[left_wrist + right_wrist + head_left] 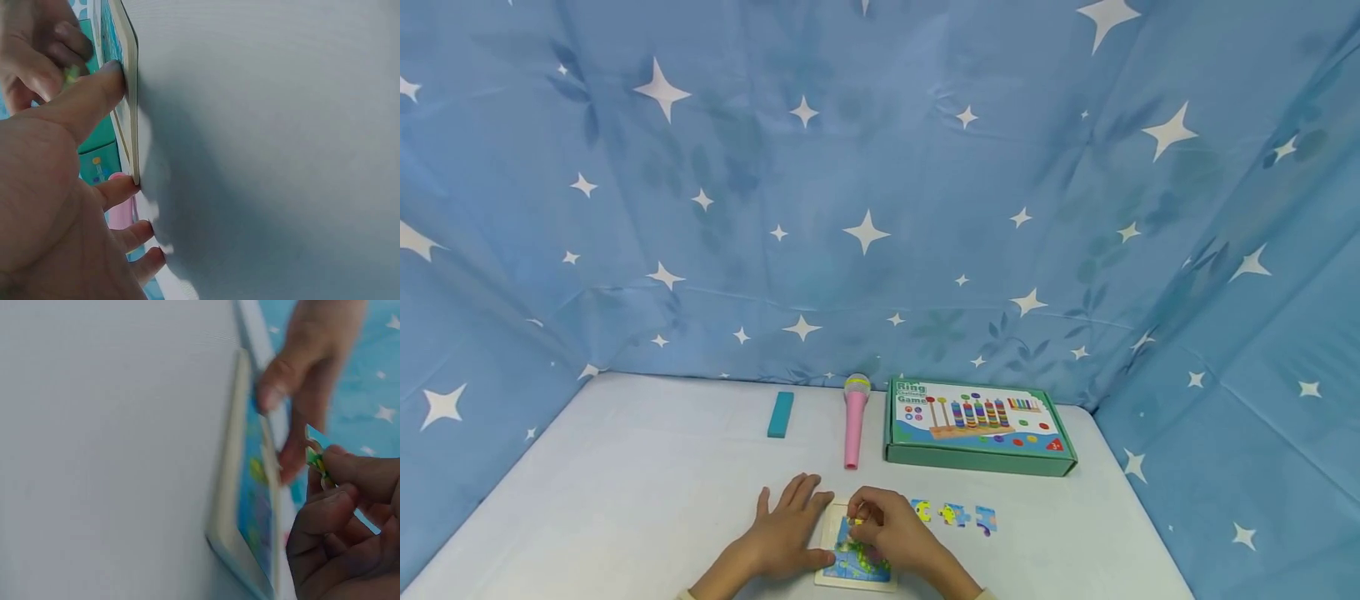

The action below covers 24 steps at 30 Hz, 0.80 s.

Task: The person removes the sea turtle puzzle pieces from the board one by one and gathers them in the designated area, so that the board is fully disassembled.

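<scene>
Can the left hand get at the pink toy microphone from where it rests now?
Probably yes: the left hand lies flat beside the wooden puzzle tray, and only bare white table separates it from the pink toy microphone.

I sit at a white table [625,483] whose far edge meets a blue cloth backdrop [865,167] printed with white stars and faint darker leaves. The cloth rises straight behind the table and folds in along both its sides, closing me in like a booth. It hangs in soft creases above the table's far edge. Even, mild light falls on the tabletop, leaving only pale shadows.
</scene>
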Available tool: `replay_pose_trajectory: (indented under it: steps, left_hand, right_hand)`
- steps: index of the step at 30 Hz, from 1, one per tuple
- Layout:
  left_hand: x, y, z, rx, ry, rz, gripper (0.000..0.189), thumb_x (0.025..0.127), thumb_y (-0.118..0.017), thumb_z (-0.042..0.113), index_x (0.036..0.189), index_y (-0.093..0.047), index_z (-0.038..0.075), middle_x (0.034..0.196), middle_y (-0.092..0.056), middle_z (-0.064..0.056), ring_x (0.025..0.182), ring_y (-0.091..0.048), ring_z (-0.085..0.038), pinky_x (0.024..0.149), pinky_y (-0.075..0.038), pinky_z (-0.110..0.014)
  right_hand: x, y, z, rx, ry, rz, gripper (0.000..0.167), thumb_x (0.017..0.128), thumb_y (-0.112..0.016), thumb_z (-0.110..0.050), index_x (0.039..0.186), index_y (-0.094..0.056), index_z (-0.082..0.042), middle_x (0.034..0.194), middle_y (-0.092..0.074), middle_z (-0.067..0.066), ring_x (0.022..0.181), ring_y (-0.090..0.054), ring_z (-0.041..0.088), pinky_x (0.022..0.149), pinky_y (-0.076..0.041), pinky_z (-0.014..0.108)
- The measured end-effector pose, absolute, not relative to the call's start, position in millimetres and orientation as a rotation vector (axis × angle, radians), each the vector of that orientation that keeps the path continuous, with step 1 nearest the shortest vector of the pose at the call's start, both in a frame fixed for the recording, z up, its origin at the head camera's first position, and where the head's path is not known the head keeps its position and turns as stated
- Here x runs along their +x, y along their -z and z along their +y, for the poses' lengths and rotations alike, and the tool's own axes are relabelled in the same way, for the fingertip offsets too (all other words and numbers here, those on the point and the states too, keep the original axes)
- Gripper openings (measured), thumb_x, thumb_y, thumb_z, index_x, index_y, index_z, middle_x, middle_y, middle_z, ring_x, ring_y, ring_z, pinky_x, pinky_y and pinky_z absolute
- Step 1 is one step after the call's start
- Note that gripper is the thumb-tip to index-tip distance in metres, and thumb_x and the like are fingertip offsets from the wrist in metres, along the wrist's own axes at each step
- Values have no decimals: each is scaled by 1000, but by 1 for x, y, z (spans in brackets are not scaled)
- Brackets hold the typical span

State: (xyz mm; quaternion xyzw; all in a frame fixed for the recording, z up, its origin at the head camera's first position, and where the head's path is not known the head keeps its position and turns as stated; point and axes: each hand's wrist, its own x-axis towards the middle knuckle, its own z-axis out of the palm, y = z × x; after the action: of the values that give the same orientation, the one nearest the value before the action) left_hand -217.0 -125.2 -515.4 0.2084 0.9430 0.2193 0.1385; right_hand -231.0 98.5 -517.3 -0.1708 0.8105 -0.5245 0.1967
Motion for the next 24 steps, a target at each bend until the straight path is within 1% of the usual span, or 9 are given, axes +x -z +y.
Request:
replay_pose_trajectory:
  steps: [4, 10, 15, 24]
  left_hand:
    - [-217, 517, -123, 573, -628, 2721, 85, 82, -79, 55, 146, -50, 7, 160, -31, -24, 150, -19, -47, 102, -7, -87]
    - [-219, 519, -124, 557, -606, 2733, 85, 83, -78, 56, 147, -50, 8, 161, -30, -23, 150, -19, -47, 103, -6, -86]
    - [-218, 517, -125, 550, -609, 2735, 84, 83, -78, 55, 147, -50, 8, 161, -30, -22, 150, -19, -46, 103, -6, -86]
    - [-218, 519, -123, 558, -618, 2727, 84, 84, -78, 55, 148, -49, 8, 161, -30, -22, 150, -18, -46, 104, -5, -86]
  right_hand:
    - [-225, 512, 129, -476, 1459, 2374, 12, 88, -76, -3, 91, -67, -10, 79, -58, -4, 70, -52, 8, 61, -44, 22]
    - [-218, 515, 168, -382, 1424, 2542, 18, 82, -80, 1, 84, -63, -6, 73, -54, -3, 65, -48, 7, 55, -41, 22]
    - [-217, 524, 175, -347, 1320, 2608, 23, 80, -84, -2, 82, -62, -8, 70, -52, -6, 64, -47, 6, 55, -39, 22]
    - [-214, 522, 173, -365, 1222, 2725, 23, 80, -84, -2, 80, -62, -10, 70, -52, -7, 64, -46, 6, 56, -40, 24]
